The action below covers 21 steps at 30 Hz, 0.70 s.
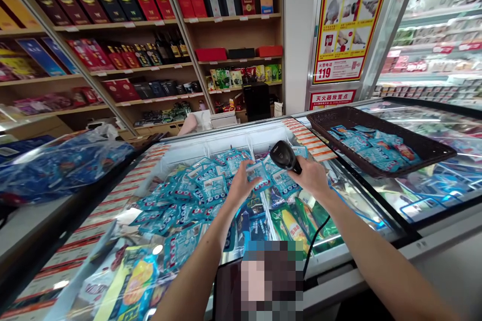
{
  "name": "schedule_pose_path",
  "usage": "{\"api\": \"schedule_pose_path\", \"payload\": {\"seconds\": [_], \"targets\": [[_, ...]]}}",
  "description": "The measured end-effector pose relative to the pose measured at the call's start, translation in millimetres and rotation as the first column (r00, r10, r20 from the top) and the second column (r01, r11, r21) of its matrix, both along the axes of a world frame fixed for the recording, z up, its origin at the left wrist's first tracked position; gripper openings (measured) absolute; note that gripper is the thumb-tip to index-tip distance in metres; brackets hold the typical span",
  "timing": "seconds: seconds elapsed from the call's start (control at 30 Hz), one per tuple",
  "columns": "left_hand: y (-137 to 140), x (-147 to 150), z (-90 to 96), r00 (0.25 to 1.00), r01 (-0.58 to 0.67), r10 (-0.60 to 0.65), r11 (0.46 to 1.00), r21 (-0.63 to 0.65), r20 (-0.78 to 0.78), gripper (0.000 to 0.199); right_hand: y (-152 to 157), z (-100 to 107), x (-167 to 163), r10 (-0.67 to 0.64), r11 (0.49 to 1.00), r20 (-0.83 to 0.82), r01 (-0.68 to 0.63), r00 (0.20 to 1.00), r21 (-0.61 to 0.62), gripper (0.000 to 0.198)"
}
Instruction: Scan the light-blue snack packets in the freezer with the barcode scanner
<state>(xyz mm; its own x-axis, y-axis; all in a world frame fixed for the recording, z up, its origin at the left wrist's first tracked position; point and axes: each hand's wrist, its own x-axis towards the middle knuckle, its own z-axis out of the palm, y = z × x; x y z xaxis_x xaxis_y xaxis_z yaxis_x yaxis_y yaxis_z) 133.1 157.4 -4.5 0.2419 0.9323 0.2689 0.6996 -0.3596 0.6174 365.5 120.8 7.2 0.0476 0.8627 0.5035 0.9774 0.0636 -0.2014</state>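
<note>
Well, blue packet [262, 172] in left hand [241, 183], scanner [282, 154] in right hand [312, 176]

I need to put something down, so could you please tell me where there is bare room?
The tray has a bare strip between its packets and far wall; the pale ledge beside the plastic bag shows another. The freezer is crowded with blue packets around the left hand and scanner.

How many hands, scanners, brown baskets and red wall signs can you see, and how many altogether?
Hands: 2, left hand and right hand
Scanner: 1
Brown basket: 1
Red signs: 2, upper sign and lower sign
Total: 6
</note>
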Motion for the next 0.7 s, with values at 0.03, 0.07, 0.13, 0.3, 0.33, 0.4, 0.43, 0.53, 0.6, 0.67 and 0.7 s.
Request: {"api": "schedule_pose_path", "payload": {"seconds": [0.03,0.07,0.13,0.3,0.33,0.4,0.43,0.53,0.6,0.67,0.7], "targets": [[1.8,-4.6,-1.4,0.997,-0.006,0.006,1.0,-0.007,0.077,0.06,-0.2,-0.8,-0.6,0.008,1.0,0.005,-0.008,1.0,0.004,0.032],[4.0,-9.0,-3.1,0.988,-0.005,0.007,1.0,-0.013,0.157,0.063,-0.6,-1.6,-1.4,0.018,1.0,0.009,-0.018,1.0,0.006,0.032],[9.6,-16.6,-7.3,0.948,-0.003,0.014,0.999,-0.034,0.317,0.072,-2.1,-2.9,-3.4,0.052,0.999,0.019,-0.053,0.998,0.004,0.033],[21.7,-27.6,-15.1,0.872,-0.042,0.077,0.996,-0.082,0.484,0.059,-9.1,-5.2,-10.5,0.199,0.979,0.049,-0.201,0.979,0.027,0.035],[22.1,-28.2,-15.0,0.882,-0.042,0.07,0.997,-0.069,0.466,0.051,-10.5,-5.7,-12.0,0.222,0.974,0.052,-0.224,0.974,0.03,0.034],[20.4,-28.1,-13.0,0.916,-0.048,0.053,0.999,-0.023,0.397,0.039,-12.5,-7.0,-14.7,0.256,0.966,0.056,-0.257,0.965,0.025,0.033],[18.5,-27.5,-11.4,0.934,-0.063,0.056,0.998,0.008,0.352,0.036,-13.2,-7.7,-16.0,0.267,0.963,0.058,-0.269,0.962,0.019,0.033],[10.6,-24.8,-5.9,0.975,-0.106,0.081,0.988,0.112,0.206,0.037,-14.7,-9.9,-18.9,0.291,0.956,0.067,-0.292,0.954,0.009,0.034],[5.9,-23.6,-2.9,0.988,-0.092,0.071,0.984,0.153,0.137,0.041,-15.7,-11.1,-20.3,0.307,0.951,0.071,-0.308,0.949,0.005,0.035],[3.1,-23.4,-1.6,0.993,-0.062,0.045,0.986,0.155,0.113,0.046,-16.9,-11.8,-21.2,0.32,0.947,0.073,-0.32,0.945,-0.005,0.036],[2.6,-23.6,-1.7,0.993,-0.047,0.03,0.988,0.145,0.115,0.048,-17.5,-12.0,-21.4,0.325,0.946,0.074,-0.325,0.943,-0.009,0.037]]}}
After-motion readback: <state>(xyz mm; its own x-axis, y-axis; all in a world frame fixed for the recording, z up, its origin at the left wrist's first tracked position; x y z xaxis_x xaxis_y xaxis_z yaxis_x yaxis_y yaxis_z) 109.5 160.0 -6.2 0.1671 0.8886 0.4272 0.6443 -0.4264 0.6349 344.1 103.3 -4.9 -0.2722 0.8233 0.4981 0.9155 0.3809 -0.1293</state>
